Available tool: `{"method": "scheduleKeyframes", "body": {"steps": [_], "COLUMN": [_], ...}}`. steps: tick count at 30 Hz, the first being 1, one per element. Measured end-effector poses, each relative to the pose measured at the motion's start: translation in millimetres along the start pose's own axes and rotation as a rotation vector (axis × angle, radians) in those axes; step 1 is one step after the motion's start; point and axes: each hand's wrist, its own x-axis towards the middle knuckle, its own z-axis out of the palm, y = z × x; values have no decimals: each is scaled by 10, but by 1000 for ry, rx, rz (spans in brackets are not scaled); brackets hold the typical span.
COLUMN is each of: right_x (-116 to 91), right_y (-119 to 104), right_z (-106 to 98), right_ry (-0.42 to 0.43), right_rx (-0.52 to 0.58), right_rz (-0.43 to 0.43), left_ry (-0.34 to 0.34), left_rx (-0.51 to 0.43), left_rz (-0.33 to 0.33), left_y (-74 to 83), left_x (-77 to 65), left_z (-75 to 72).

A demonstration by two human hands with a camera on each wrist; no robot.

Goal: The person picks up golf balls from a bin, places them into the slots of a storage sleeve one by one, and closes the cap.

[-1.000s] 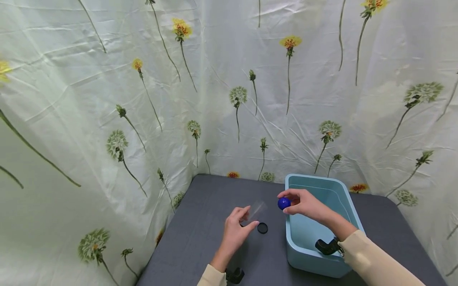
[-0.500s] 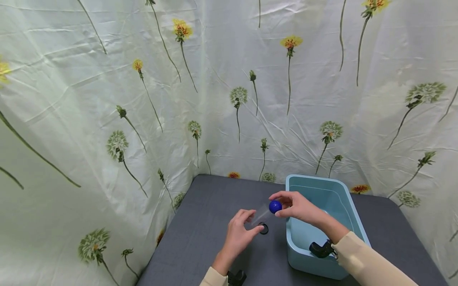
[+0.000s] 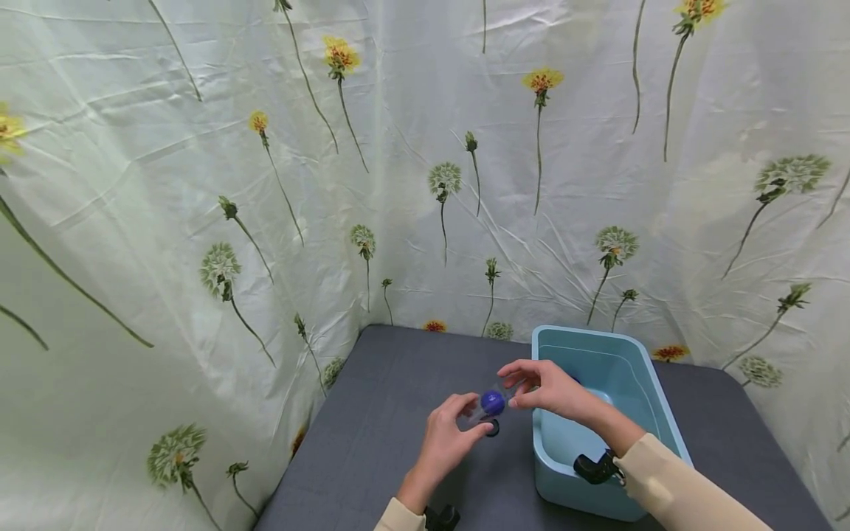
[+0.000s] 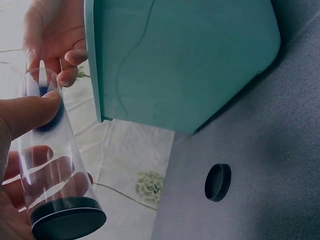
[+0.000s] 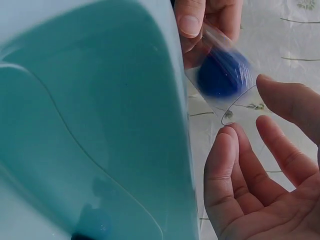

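My left hand (image 3: pixel 446 435) grips a clear plastic tube (image 4: pixel 62 145), its thumb on one side and its fingers round the other. A black cap (image 4: pixel 69 220) closes the tube's lower end. Inside the tube, close to its open mouth, is a shiny blue ball (image 3: pixel 493 403), blurred in the right wrist view. At that mouth my right hand (image 3: pixel 558 391) has its fingers loosely spread, fingertips at or just beside the rim, and no longer round the ball. A loose black lid (image 4: pixel 218 182) lies on the table below the tube.
A light blue plastic bin (image 3: pixel 541 461) stands on the dark grey table (image 3: pixel 372 442), under my right forearm. Part of a dark blue thing (image 3: pixel 575 380) shows inside it, mostly hidden by the hand. A flower-print curtain (image 3: pixel 412 184) hangs behind the table.
My right hand has moved left with the blue ball to the tube's mouth and let it go. The ball has passed into the tube, which my left hand keeps holding.
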Motion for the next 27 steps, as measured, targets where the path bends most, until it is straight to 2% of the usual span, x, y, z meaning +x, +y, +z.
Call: {"method": "scheduleKeyframes", "body": {"steps": [5, 11, 19, 27], "right_x": [-18, -44, -41, -88], "right_y": [-12, -28, -39, 46], "right_z": [-39, -150, -281, -437], "right_ry": [9, 68, 109, 182], "right_rx": [1, 10, -34, -69], "right_rz": [3, 24, 45, 87], "left_ry": [19, 28, 34, 48], "left_rx": [-28, -59, -45, -37], "left_rz": [-15, -51, -89, -73], "left_y": [-7, -26, -29, -27], "left_x": [-18, -24, -19, -30], "left_z": [6, -20, -32, -38]}}
